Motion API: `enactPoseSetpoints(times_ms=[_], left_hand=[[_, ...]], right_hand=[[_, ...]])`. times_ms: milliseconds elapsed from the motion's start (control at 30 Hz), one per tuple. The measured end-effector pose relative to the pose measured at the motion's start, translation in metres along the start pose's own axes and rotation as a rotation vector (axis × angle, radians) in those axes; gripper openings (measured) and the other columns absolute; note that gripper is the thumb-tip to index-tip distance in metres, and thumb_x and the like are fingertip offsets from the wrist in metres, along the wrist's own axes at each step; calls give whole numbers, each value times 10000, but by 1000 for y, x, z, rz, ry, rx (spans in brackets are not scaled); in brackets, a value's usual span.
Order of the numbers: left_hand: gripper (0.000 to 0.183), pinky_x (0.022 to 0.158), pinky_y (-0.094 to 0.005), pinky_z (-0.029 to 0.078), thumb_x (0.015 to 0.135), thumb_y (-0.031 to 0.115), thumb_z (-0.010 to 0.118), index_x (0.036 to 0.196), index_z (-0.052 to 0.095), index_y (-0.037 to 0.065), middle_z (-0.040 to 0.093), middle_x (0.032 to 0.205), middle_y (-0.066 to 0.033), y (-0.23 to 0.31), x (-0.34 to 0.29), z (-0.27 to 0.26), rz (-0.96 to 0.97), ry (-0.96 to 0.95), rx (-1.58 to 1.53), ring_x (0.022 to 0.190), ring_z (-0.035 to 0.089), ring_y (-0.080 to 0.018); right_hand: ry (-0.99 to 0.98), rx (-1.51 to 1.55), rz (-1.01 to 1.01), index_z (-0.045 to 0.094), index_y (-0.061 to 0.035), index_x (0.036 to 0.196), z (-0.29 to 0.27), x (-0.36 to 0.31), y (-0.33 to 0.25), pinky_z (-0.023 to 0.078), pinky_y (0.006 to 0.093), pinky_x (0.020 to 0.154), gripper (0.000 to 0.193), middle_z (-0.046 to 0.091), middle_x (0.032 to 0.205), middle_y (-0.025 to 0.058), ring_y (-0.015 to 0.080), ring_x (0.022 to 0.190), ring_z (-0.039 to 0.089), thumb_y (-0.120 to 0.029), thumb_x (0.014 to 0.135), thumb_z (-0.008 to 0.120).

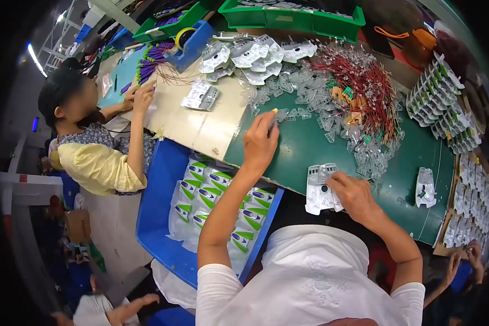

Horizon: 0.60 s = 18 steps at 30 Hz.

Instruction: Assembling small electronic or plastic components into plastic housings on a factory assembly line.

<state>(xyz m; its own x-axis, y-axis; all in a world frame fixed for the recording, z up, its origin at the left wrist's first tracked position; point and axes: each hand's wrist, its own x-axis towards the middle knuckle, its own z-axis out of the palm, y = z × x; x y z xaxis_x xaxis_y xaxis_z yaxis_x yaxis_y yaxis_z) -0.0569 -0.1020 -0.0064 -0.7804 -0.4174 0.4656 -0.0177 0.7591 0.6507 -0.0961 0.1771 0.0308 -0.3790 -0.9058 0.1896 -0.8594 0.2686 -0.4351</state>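
Observation:
My right hand (356, 196) grips a white plastic housing shell (319, 191) by its right side, above the near edge of the green mat. The shell has a round hole in its middle and slots along the top. Farther left, my left hand (261, 142) reaches over the mat with bent fingers, a yellow cover on one fingertip. Its fingers close on a small clear plastic piece (280, 114), at the left edge of a heap of similar clear pieces (331, 117). Another white shell (425, 187) lies on the mat to the right.
Red-wired parts (364, 76) are heaped behind the clear pieces. Stacked white shells (250, 54) stand at the back, more (434, 103) at the right. A blue bin (163, 217) of white-and-green units sits left of me. A co-worker (92, 130) handles parts at the far left.

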Motion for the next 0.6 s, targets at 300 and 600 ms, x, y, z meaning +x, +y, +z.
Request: enactPoseSetpoints(times_ms=[300,600], left_hand=[[348,948,-423,526,823,-56,596,1163,654,-8,663,1173,-174,31,-78,-17,387,-204,189,1129,639,-338],[288,838,-407,512,834,-32,631,1121,656,-8,649,1105,-137,40,-73,-26,219,-236,226,991,618,-315]], right_hand=[[-18,16,41,620,-6,1052,-6,-5,0,523,422,606,303,591,1009,112,303,752,664,27,751,606],[21,-20,-16,626,-30,970,-2,-1,7,524,396,606,214,566,929,85,256,768,648,-25,757,619]])
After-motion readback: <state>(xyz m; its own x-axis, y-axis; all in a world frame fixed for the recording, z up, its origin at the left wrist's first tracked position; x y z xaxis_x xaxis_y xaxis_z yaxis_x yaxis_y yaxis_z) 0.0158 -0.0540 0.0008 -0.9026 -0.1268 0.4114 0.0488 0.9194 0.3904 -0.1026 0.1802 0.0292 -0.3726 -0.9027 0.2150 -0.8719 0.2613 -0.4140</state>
